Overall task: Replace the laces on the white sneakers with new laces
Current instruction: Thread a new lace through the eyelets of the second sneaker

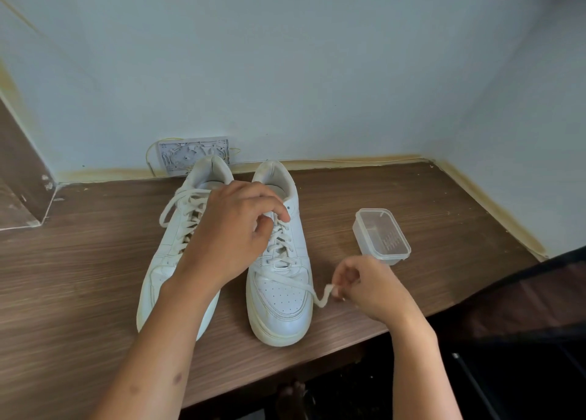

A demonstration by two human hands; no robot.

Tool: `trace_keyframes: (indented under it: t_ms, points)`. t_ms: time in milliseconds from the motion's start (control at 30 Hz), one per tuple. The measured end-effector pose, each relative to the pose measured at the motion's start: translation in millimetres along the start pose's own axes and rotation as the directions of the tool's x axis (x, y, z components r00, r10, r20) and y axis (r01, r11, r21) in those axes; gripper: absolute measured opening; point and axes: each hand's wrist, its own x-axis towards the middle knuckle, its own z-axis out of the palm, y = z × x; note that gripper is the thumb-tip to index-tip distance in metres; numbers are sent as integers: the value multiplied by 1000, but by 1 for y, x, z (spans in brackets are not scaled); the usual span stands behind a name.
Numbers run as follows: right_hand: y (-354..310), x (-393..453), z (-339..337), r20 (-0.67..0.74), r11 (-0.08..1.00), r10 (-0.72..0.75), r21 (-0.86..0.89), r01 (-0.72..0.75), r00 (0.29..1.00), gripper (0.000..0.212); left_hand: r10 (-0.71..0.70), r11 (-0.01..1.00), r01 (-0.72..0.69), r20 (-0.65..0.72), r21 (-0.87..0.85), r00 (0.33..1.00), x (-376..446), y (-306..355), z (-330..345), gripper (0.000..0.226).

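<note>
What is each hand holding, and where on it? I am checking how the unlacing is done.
The right hand pinches the loose end of the lace from the right sneaker. The left hand pinches that lace near the top eyelets.

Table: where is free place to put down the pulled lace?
Bare table lies right of the plastic container, and left of the left sneaker. Crowded: between the right sneaker and container, where the right hand works.

The two leather sneakers (279,296) are white with cream-white laces (280,242); the wooden tabletop (412,197) is brown with fine grain; the small plastic box (380,235) is clear.
</note>
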Motion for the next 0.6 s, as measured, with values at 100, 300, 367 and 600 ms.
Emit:
trace_keyframes:
  t_ms: [100, 300, 367, 600]
  points:
    - [-8, 1, -2, -157, 972, -147, 158, 172, 977, 17, 14, 999, -13, 26, -32, 1000, 0, 3, 3, 28]
    - [-36, 0, 10, -391, 849, -350, 251, 465, 851, 24, 54, 997, -47, 113, -62, 992, -1, 8, 12, 33]
    - [-45, -1, 14, -492, 773, -386, 290, 564, 781, 30, 65, 992, -53, 109, -115, 992, -1, 9, 15, 37]
    - [-58, 8, 29, -645, 663, -369, 323, 676, 670, 23, -82, 981, 48, -176, -189, 981, -1, 4, 16, 14]
